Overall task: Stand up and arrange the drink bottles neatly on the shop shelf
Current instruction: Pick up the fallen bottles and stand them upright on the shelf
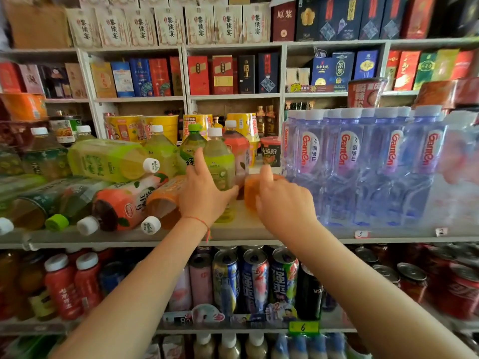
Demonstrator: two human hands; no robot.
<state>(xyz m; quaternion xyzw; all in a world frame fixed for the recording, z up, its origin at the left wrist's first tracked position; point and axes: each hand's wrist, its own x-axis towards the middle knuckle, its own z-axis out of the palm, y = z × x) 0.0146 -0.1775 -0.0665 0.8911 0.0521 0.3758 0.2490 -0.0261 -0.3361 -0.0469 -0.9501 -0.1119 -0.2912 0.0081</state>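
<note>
Several tea and juice bottles lie on their sides at the left of the shelf board: a yellow-green one, a peach-label one, a dark green one and an orange-label one. A few bottles stand upright behind them. My left hand wraps the upright green tea bottle, index finger up its left side and thumb across its front. My right hand grips an amber orange drink bottle just right of it, with most of that bottle hidden.
A tight block of clear water bottles fills the shelf's right side. Noodle cups stand behind the tea bottles. Boxed liquor fills the upper shelves. Cans and red bottles sit on the shelf below.
</note>
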